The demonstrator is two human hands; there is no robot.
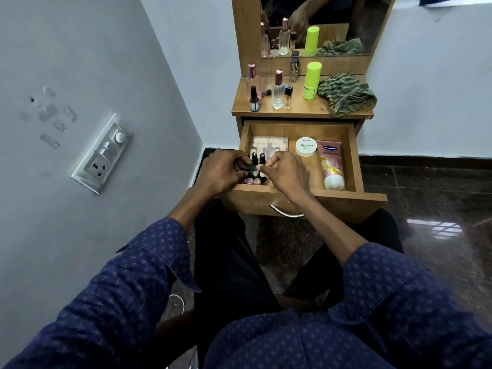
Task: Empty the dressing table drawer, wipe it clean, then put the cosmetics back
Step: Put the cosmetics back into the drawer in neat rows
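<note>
Pale walls meet at a corner behind a small wooden dressing table with a mirror (319, 25); a switch panel (102, 154) is on the left wall. Drawer (356, 158) is pulled out, contents visible.

Left hand (222, 173): fingers curled, pinching the cap of a dark nail polish bottle (254, 162) at the drawer's front left corner. Right hand (286, 173): fingers curled just beside the same cluster of bottles; whether it grips one cannot be told.

In drawer: pale box (270, 143) at back left; white round jar (306, 147) marked "nail polish" in the middle; pink tube (332, 166) lying along the right wall, cap toward the front.

On tabletop (300, 109): perfume bottles (277, 90) at left, lime-green stick (311, 81) upright, crumpled green striped cloth (346, 94) at right, touching nothing else.
</note>
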